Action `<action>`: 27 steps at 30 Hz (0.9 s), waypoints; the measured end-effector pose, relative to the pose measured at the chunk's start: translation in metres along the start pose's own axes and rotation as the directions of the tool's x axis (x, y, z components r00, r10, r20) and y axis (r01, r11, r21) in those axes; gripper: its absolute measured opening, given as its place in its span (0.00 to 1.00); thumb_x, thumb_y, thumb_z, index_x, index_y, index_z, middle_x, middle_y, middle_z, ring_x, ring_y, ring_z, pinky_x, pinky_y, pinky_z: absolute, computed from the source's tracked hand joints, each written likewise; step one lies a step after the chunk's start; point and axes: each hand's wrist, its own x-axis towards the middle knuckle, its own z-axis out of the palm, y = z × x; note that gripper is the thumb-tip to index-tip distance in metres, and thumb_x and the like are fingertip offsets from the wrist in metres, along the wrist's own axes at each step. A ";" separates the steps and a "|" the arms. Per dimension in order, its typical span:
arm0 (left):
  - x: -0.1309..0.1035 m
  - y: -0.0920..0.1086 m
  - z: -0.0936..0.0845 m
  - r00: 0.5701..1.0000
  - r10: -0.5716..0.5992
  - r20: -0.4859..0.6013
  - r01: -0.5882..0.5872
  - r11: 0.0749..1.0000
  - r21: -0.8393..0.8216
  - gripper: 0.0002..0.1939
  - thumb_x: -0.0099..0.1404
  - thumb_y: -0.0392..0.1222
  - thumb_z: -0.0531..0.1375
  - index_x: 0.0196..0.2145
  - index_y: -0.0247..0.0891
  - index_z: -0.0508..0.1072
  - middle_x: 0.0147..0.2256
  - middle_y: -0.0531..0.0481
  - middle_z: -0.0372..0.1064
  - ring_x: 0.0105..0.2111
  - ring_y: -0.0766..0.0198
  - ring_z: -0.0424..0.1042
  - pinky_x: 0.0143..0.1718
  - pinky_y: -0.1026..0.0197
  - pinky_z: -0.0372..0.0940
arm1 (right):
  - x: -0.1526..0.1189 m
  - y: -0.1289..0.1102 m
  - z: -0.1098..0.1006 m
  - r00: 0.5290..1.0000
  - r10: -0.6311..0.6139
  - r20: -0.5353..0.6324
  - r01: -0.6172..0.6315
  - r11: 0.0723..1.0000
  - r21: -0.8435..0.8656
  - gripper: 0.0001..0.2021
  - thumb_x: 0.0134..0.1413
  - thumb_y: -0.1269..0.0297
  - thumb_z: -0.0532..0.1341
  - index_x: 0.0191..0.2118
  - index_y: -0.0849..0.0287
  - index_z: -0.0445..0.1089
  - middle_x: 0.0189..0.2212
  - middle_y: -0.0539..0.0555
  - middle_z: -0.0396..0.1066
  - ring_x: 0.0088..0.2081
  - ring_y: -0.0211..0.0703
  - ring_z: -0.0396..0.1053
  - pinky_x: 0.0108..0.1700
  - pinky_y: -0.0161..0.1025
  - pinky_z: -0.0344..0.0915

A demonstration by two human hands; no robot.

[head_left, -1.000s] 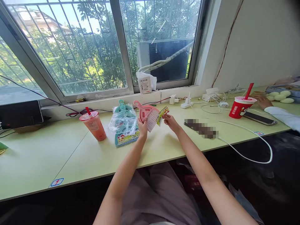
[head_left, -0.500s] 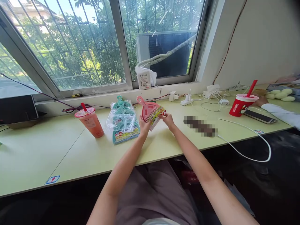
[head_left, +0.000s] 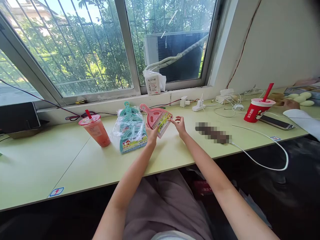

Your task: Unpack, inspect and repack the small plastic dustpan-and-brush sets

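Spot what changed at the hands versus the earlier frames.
Yellow printed label moved left, onto the bristles of the pink plastic brush-and-dustpan set. Right hand opened its pinch on it; remaining contact unclear. Unchanged: left hand gripping the set; clear-wrapped teal plastic dustpans and red lidded cup in place.

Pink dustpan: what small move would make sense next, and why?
Probably close the right hand on the right end of the yellow label: its fingers are spread beside that end, while the left hand holds the pink dustpan up.
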 end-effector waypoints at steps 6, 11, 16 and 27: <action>0.002 -0.002 -0.001 1.000 -0.024 -0.008 0.024 0.999 0.030 0.27 0.50 0.31 0.67 0.47 0.38 0.65 0.49 0.43 0.71 0.49 0.55 0.72 0.51 0.52 0.68 | -0.009 -0.004 0.003 0.846 0.185 0.500 -0.330 0.918 0.219 0.21 0.45 0.49 0.68 0.43 0.52 0.66 0.45 0.54 0.73 0.42 0.43 0.72 0.35 0.36 0.71; 0.002 0.002 0.000 0.999 -0.009 0.045 0.009 1.000 -0.002 0.28 0.48 0.29 0.67 0.46 0.38 0.64 0.47 0.43 0.71 0.49 0.54 0.73 0.51 0.52 0.68 | -0.012 -0.004 0.005 0.797 0.191 0.572 -0.367 0.906 0.209 0.23 0.36 0.63 0.75 0.40 0.55 0.68 0.35 0.51 0.76 0.34 0.40 0.75 0.34 0.35 0.74; 0.001 0.005 0.002 0.996 -0.009 0.093 0.009 1.000 -0.002 0.28 0.47 0.29 0.68 0.45 0.39 0.63 0.46 0.45 0.72 0.49 0.54 0.73 0.51 0.52 0.69 | -0.009 -0.007 0.002 0.827 0.221 0.516 -0.385 0.892 0.237 0.20 0.37 0.67 0.75 0.38 0.56 0.69 0.31 0.51 0.77 0.30 0.38 0.75 0.30 0.33 0.74; 0.002 0.002 0.000 0.995 0.007 0.104 -0.008 1.000 0.003 0.28 0.47 0.32 0.69 0.45 0.39 0.63 0.46 0.44 0.71 0.49 0.54 0.72 0.51 0.52 0.68 | -0.010 -0.001 0.003 0.851 0.162 0.499 -0.309 0.924 0.227 0.22 0.36 0.60 0.75 0.40 0.56 0.70 0.33 0.51 0.78 0.31 0.39 0.76 0.31 0.32 0.73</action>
